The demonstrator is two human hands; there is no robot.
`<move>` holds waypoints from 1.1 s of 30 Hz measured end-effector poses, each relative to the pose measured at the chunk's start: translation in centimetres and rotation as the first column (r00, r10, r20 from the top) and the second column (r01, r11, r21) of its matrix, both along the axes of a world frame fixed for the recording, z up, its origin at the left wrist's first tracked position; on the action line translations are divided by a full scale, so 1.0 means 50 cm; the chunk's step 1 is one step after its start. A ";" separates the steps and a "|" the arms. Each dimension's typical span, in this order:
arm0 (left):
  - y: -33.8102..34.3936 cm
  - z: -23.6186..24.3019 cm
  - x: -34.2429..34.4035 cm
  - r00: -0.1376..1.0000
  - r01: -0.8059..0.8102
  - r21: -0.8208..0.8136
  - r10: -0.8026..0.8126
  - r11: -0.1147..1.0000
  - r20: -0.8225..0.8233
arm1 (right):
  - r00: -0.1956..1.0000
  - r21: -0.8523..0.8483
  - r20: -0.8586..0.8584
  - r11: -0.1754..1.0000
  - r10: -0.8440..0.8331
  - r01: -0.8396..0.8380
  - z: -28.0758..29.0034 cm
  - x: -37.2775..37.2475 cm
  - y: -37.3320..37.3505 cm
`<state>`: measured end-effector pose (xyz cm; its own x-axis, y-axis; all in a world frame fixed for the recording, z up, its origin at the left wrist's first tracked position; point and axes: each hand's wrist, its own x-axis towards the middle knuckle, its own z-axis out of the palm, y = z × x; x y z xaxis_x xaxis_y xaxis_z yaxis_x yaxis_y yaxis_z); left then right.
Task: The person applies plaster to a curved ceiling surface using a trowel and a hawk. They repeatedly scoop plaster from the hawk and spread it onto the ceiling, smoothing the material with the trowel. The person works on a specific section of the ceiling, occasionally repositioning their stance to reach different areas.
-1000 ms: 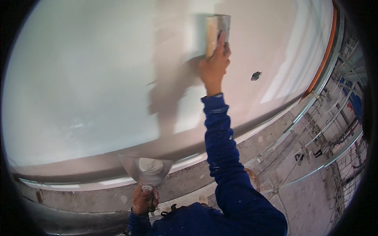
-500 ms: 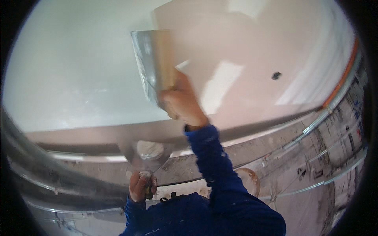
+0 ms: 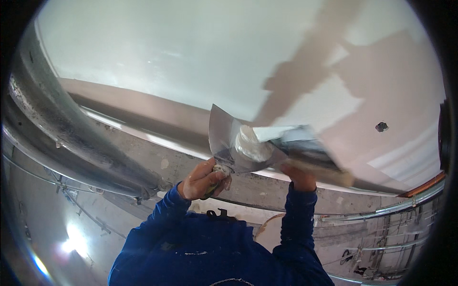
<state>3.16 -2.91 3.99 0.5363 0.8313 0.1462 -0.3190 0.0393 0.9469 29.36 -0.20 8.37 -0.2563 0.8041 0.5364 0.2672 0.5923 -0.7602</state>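
Observation:
My left hand (image 3: 202, 180) is closed around the handle of a wide putty knife (image 3: 222, 126). A soft white lump of filler (image 3: 250, 147) sits on its metal blade. On the other side, my right hand (image 3: 299, 177) grips a wide plastering spatula (image 3: 305, 143) with a long wooden back; it is blurred by motion. Its blade edge lies close to the filler, though I cannot tell whether they touch. Beyond both tools stretches a smooth wall panel (image 3: 167, 57), whitish over most of its face and pinkish along its lower edge.
A small dark hole (image 3: 381, 127) marks the panel at right. Large metal ducts or pipes (image 3: 62, 109) run along the left. A round tub rim (image 3: 269, 226) shows beside my right sleeve. Thin metal rails (image 3: 410, 202) curve at lower right, and a bright lamp (image 3: 74, 244) glows at lower left.
My right hand has brought the spatula down from the panel to the putty knife. My left hand has moved up and right with the filler. The view has shifted.

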 end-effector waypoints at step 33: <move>-0.013 -0.046 0.174 0.988 -0.067 -0.260 0.100 0.963 0.116 | 0.107 0.293 -0.285 0.020 -0.953 0.956 0.443 0.750 0.210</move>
<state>11.84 -3.57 1.67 0.4538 0.8910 -0.0142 -0.4480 0.2419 0.8607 66.87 10.33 30.50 0.5948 0.0975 0.7979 0.8024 -0.0122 -0.5966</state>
